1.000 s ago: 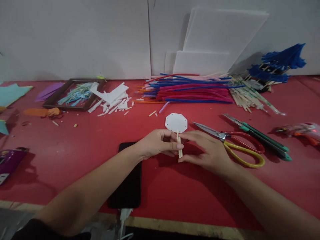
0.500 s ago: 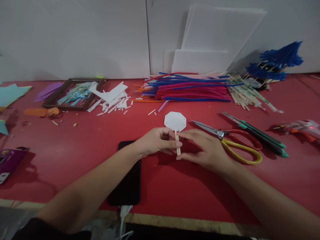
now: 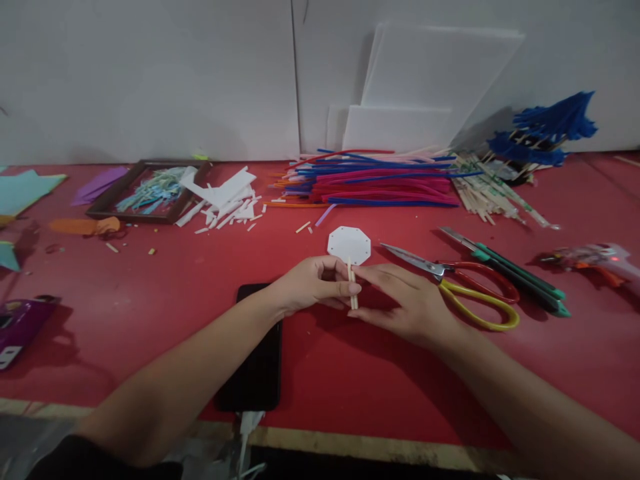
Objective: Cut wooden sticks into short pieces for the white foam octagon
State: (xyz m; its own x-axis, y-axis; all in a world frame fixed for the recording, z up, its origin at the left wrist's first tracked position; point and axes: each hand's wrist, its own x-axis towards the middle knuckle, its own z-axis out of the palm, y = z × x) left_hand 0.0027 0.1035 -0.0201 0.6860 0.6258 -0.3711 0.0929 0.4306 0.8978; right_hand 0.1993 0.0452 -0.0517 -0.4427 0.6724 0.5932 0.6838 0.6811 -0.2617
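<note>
Short pale wooden sticks (image 3: 353, 301), upright and side by side, are pinched between the thumb and fingers of my left hand (image 3: 327, 283). My right hand (image 3: 413, 300) has its index finger at their upper part and its thumb at their lower end. How many sticks there are is hard to tell behind the fingers. Just beyond my hands lies a white octagonal card (image 3: 349, 243) with small holes near its edge. Scissors (image 3: 465, 283) with one red and one yellow handle rest beside my right hand. A black phone (image 3: 255, 373) lies partly under my left forearm.
A green-and-black utility knife (image 3: 520, 273) lies right of the scissors, near a glue gun (image 3: 595, 257). Pipe cleaners (image 3: 380, 180) are heaped at the back by bundled wooden sticks (image 3: 480, 190). White scraps (image 3: 227, 193) and a brown frame (image 3: 150, 217) are at left, with a purple tool (image 3: 25, 327).
The view has shifted slightly, so the table items sit a little lower and further left. My hands keep nearly the same hold on the sticks.
</note>
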